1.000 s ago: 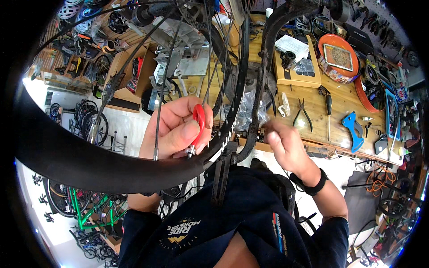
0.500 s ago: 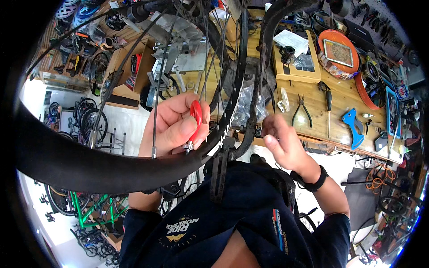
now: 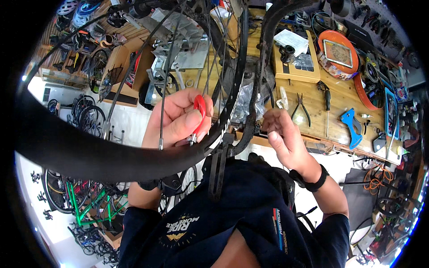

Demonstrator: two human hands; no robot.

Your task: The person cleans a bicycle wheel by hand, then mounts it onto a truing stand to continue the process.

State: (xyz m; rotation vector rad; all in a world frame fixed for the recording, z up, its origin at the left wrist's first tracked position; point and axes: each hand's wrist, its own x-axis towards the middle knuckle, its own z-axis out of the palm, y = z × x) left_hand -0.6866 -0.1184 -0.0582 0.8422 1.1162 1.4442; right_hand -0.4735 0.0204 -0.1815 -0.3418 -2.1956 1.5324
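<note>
A bicycle wheel's black rim [image 3: 134, 158] curves across the left and middle, with thin spokes [image 3: 166, 73] running up from it. My left hand [image 3: 178, 118] pinches a red spoke wrench [image 3: 200, 109] between thumb and fingers. The wrench's lower end meets a silver nipple at the rim. My right hand [image 3: 290, 140] is beside the dark arm of a truing stand [image 3: 251, 127], fingers half bent and thumb apart, with nothing seen in it. A slotted black bracket [image 3: 217, 174] of the stand sticks out toward my chest.
On the wooden bench [image 3: 308, 98] lie pliers [image 3: 301, 111], a screwdriver [image 3: 327, 107] and a blue tool [image 3: 352, 129]. A cardboard box [image 3: 295, 67] and a round orange tin [image 3: 340, 40] stand farther back. A green bike frame [image 3: 82, 205] is at lower left.
The rim and its spokes have shifted slightly; my left hand and the red spoke wrench have moved a little right. My right hand has stayed near the stand, its thumb slightly lower.
</note>
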